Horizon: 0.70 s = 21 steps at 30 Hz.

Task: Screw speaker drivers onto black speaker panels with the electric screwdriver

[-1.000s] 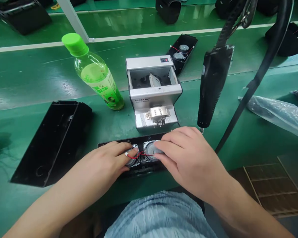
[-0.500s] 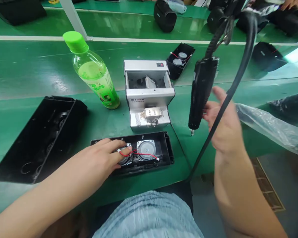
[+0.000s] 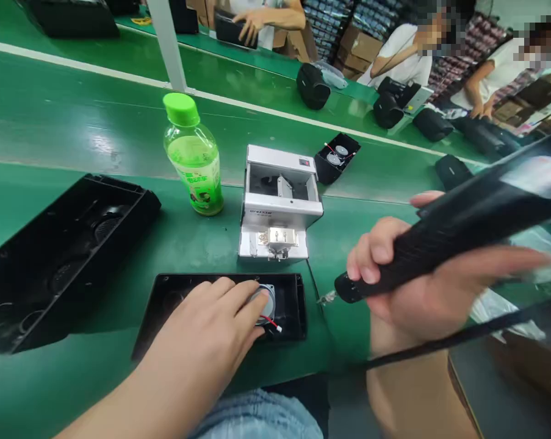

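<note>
A black speaker panel (image 3: 293,305) lies at the table's near edge with round silver speakers (image 3: 266,302) and a red wire in it. My left hand (image 3: 211,329) rests flat on the speakers, fingers spread over them. My right hand (image 3: 421,286) is wrapped round a black electric screwdriver (image 3: 449,235), held nearly level, its bit tip (image 3: 324,297) pointing left just right of the panel. A black cable runs under my right hand.
A silver screw feeder box (image 3: 279,210) stands behind the panel, a green-capped bottle (image 3: 193,155) to its left. A large black housing (image 3: 60,250) lies at left. Another speaker panel (image 3: 337,157) and black speakers sit farther back, where other people work.
My right hand left the speakers, reached for the hanging screwdriver and now grips it, swung down toward the panel. My left hand stays on the speakers. The view tilted up.
</note>
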### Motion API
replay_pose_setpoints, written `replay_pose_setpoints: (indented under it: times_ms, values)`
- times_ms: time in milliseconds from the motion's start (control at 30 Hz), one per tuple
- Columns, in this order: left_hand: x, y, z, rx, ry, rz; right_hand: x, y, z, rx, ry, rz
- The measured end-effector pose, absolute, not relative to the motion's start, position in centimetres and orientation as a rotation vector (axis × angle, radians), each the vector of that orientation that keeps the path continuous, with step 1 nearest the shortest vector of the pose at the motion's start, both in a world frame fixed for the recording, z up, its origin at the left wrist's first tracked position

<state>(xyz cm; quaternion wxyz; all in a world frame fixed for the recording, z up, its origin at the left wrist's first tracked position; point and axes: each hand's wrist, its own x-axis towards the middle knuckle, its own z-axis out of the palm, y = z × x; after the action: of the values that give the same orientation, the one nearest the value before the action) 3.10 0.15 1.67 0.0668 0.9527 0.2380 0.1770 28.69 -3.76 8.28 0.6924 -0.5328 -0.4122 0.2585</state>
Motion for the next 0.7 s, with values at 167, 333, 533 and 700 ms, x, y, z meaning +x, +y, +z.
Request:
replay_pose_setpoints:
  times_ms: [167, 333, 533, 700]
  values:
    - [4.0, 1.1, 0.5, 2.749, 0.8, 0.267, 25.1, -0.5, 12.6, -1.174, -0.959, 0.677]
    - [3.9, 1.1, 0.8, 2.639, 0.83, 0.251, 23.7, 2.6, 11.9, -1.079, -1.034, 0.521]
    - [3.9, 0.8, 0.5, 2.594, 0.868, 0.279, 23.0, 3.3, 9.6, -0.999, -1.126, 0.46]
    - [3.8, 0.7, 0.2, 2.627, 0.863, 0.303, 22.2, 4.0, 9.2, -0.916, -1.033, 0.437]
